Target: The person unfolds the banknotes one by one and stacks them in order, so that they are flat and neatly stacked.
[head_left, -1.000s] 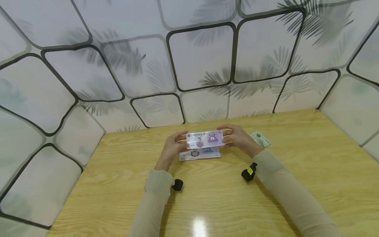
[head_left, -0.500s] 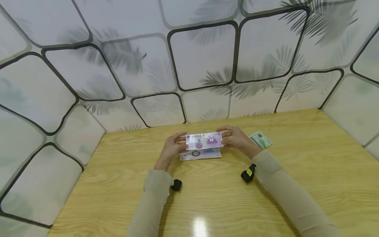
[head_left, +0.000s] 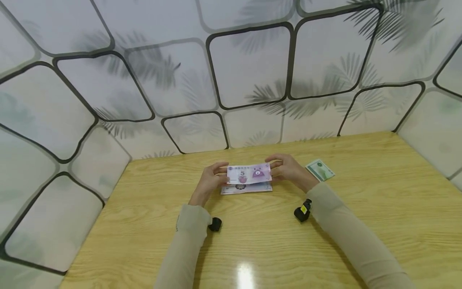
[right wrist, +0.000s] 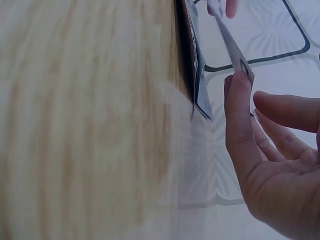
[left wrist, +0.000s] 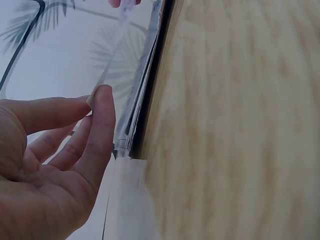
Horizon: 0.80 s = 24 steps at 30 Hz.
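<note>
A purple play banknote [head_left: 249, 174] with a 5 and a one-eyed cartoon figure is held by both hands at its short ends. My left hand [head_left: 208, 181] pinches its left end between thumb and fingers; the left wrist view shows the note [left wrist: 107, 67] nearly edge-on. At the opposite end my right hand [head_left: 290, 172] grips it, thumb and fingers close about the corner in the right wrist view. Just under the raised note lies a small stack of banknotes [head_left: 252, 188], mostly covered in the head view. Both wrist views show the stack's layered edge [left wrist: 137, 97] near the tabletop.
A green banknote [head_left: 320, 170] lies on the wooden table [head_left: 162, 241], just beyond the right wrist. Patterned wall panels [head_left: 249, 68] stand at the back and sides. Black wrist cameras [head_left: 302, 212] project inward from both sleeves.
Both hands keep their hold on the purple note. It has come down slightly over the stack, so less of the stack shows. The head view has shifted a little.
</note>
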Each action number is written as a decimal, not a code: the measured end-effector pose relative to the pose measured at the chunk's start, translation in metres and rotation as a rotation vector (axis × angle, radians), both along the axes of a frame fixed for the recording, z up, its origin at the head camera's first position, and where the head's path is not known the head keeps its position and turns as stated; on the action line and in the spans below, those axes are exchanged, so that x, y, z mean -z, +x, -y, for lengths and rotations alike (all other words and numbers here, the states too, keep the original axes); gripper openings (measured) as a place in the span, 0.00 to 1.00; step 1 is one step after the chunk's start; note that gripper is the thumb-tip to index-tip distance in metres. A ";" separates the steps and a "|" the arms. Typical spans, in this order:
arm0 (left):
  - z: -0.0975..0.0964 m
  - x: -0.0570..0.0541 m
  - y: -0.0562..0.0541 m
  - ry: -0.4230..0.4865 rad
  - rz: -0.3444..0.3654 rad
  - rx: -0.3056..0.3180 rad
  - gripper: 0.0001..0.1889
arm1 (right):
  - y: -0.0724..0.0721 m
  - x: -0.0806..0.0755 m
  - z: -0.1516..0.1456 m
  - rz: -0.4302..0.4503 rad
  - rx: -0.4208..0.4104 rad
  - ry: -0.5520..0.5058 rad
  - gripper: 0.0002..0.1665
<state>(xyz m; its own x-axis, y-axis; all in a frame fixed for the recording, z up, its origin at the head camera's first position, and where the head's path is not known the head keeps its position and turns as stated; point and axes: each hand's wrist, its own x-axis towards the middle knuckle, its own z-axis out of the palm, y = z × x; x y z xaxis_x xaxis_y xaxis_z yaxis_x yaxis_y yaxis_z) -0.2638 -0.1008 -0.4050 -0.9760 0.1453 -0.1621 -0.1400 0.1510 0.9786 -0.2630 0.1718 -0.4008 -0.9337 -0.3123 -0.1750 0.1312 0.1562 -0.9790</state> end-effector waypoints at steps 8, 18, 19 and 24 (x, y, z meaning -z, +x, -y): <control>0.002 -0.002 0.000 -0.075 0.027 0.005 0.30 | 0.001 -0.002 0.001 -0.010 -0.026 0.010 0.29; 0.008 -0.006 0.004 -0.102 0.030 0.023 0.27 | 0.000 -0.002 0.002 -0.012 -0.031 0.034 0.25; 0.009 -0.006 0.004 -0.099 0.034 0.021 0.27 | 0.000 -0.001 0.002 -0.010 -0.031 0.030 0.25; 0.013 -0.008 0.005 -0.092 0.053 0.002 0.26 | -0.001 0.000 0.001 -0.017 -0.041 0.023 0.24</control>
<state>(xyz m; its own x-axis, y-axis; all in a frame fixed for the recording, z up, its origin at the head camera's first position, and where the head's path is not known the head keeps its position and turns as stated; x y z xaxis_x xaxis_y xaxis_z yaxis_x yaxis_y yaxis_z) -0.2586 -0.1137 -0.3970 -0.9655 0.1294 -0.2260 -0.1906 0.2404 0.9518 -0.2642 0.1706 -0.4004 -0.9230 -0.3465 -0.1672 0.1081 0.1837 -0.9770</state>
